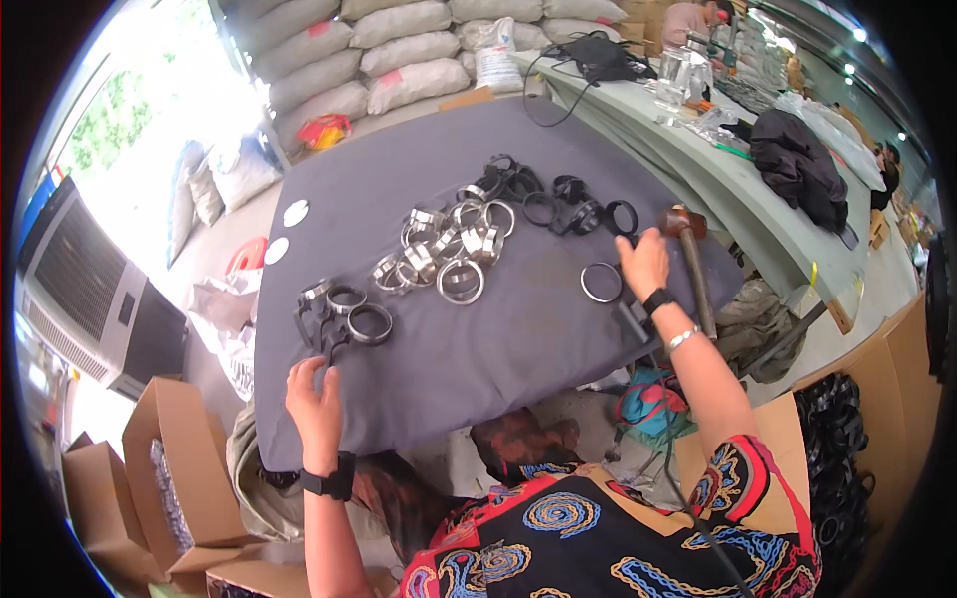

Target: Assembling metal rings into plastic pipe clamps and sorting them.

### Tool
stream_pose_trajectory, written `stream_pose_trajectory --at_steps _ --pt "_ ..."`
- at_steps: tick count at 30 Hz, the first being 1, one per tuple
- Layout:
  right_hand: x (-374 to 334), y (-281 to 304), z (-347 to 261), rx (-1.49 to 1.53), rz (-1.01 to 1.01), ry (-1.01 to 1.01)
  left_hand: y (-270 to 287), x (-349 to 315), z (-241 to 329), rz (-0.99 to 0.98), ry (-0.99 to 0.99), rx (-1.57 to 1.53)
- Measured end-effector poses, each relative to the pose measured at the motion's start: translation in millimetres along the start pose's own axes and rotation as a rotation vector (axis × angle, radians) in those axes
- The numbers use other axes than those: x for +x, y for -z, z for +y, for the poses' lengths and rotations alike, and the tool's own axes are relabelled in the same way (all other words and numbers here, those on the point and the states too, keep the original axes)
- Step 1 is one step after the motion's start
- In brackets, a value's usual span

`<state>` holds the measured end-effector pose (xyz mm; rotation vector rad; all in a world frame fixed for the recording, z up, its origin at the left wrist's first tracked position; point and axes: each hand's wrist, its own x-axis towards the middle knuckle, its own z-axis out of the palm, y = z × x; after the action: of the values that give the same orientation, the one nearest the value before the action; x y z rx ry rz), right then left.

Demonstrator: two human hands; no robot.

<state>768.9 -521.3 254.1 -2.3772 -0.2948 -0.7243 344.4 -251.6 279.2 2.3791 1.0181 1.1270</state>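
Note:
At the near left of the cloth-covered table, my left hand (315,411) has its fingers curved and apart. Its fingertips reach the lower end of a small group of black rings with short stems (370,323). Toward the right, my right hand (646,265) is closed at the stem of a black ring (621,217), whose loop points away from me. A thin silver-edged ring (601,282) lies just left of that hand. Mid-table is a pile of shiny metal rings (461,282). Several more black rings (539,208) lie behind and right of it.
A hammer (690,261) with a wooden handle lies along the right edge. Two white discs (276,250) rest at the left edge. Cardboard boxes (184,468) stand below left; another box (902,384) with black parts is at right. A green bench (788,189) runs behind.

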Motion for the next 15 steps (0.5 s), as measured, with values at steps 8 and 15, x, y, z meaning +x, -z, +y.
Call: stream_pose_trajectory --at_steps 8,15 --pt "59 -19 47 -0.051 -0.287 -0.139 4 -45 47 -0.141 0.054 -0.39" --pt "-74 89 -87 0.463 -0.212 0.413 -28 -64 111 -0.628 0.105 -0.811"
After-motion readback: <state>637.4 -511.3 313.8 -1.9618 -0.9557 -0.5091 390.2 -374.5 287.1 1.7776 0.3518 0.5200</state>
